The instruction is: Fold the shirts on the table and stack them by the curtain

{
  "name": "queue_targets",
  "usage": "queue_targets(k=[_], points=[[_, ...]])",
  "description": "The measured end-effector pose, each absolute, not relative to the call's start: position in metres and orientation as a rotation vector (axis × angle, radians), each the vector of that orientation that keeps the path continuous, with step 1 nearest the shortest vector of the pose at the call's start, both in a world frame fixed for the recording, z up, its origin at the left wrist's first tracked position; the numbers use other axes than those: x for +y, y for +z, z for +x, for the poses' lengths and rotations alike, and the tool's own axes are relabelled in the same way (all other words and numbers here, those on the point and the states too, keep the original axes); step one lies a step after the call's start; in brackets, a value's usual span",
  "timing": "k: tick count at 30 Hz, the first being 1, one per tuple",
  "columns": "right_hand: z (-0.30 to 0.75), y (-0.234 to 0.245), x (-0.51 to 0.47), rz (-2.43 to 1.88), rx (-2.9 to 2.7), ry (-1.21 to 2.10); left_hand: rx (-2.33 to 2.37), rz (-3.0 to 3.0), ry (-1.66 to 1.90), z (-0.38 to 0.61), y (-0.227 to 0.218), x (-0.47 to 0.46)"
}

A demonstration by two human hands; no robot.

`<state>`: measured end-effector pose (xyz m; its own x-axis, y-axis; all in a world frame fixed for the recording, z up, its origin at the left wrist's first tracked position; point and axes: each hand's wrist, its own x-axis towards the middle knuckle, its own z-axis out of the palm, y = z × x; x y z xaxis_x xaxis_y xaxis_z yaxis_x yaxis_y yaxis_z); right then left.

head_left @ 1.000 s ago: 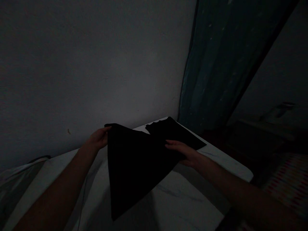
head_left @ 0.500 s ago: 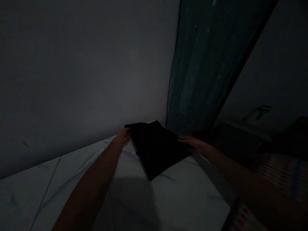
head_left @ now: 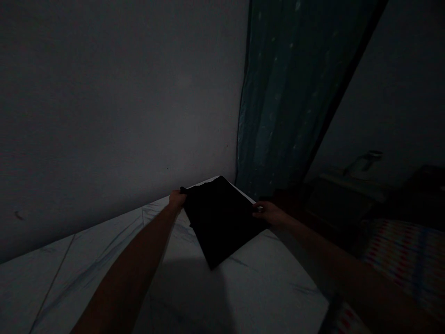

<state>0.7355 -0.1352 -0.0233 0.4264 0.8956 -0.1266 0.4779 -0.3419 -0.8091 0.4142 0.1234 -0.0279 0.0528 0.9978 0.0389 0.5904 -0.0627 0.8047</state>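
Observation:
A black cloth (head_left: 222, 222), seemingly folded into a rough square, lies on the white marble-patterned surface (head_left: 271, 283). Its far-left corner is pinched in my left hand (head_left: 177, 199), where a small bit of fabric sticks up. At the right edge, my right hand (head_left: 269, 213) grips the cloth between thumb and fingers. The near corner points toward me and rests flat. It is too dark to make out seams or layers in the fabric.
A grey wall (head_left: 118, 102) rises directly behind the surface. A dark green curtain (head_left: 281, 102) hangs at the back right. Farther right are a dim box-like piece of furniture (head_left: 340, 197) and a colourful patterned fabric (head_left: 406, 260).
The cloth has come down from a slightly raised, tilted position and now lies flatter. Both hands still hold it and have lowered a little. The camera view has shifted slightly.

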Motion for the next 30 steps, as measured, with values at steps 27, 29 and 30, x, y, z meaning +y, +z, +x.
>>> queue_targets(k=[27,29,30], points=[[0.661,-0.021,0.050,-2.055,-2.230,0.143,1.100,2.818,0.222,0.470,-0.026,-0.019],[0.665,-0.024,0.059,-2.125,-2.222,0.192,1.134,2.786,0.261,0.470,-0.028,-0.017],[0.667,-0.026,0.062,-2.129,-2.227,0.199,1.150,2.771,0.272,0.470,-0.030,-0.017]])
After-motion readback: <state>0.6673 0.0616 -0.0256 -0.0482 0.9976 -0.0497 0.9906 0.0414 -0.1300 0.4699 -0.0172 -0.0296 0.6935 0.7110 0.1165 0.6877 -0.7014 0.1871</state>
